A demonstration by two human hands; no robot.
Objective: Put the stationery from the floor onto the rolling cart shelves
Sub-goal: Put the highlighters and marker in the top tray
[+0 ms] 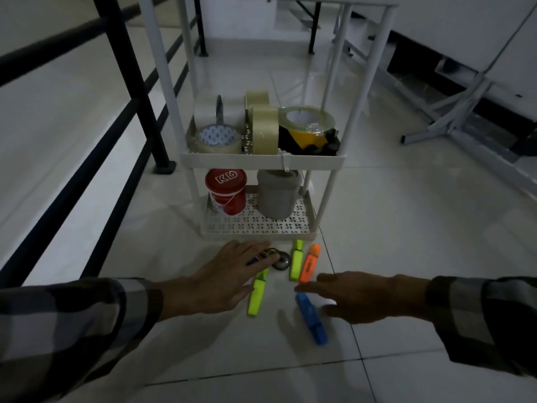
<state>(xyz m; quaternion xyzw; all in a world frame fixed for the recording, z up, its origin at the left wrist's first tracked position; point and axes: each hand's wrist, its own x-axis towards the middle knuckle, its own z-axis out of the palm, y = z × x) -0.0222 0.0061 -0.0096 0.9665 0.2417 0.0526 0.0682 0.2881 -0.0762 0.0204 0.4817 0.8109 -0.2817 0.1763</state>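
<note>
Highlighters lie on the tiled floor before the white rolling cart (261, 162): a yellow-green one (257, 296), a second yellow-green one (296, 260), an orange one (309, 263) and a blue one (311, 318). A small round dark object (281, 260) lies between them. My left hand (220, 282) hovers open over the left highlighter, fingers spread, with something thin and dark under the fingertips. Just above the blue highlighter, my right hand (357, 296) reaches in open, its fingertips near the orange one.
The cart's middle shelf carries several tape rolls (263, 130). On the bottom shelf (258, 223) stand a red tub (226, 191) and a grey container (277, 193). A black railing (128, 82) runs along the left; white table legs (459, 112) stand at right.
</note>
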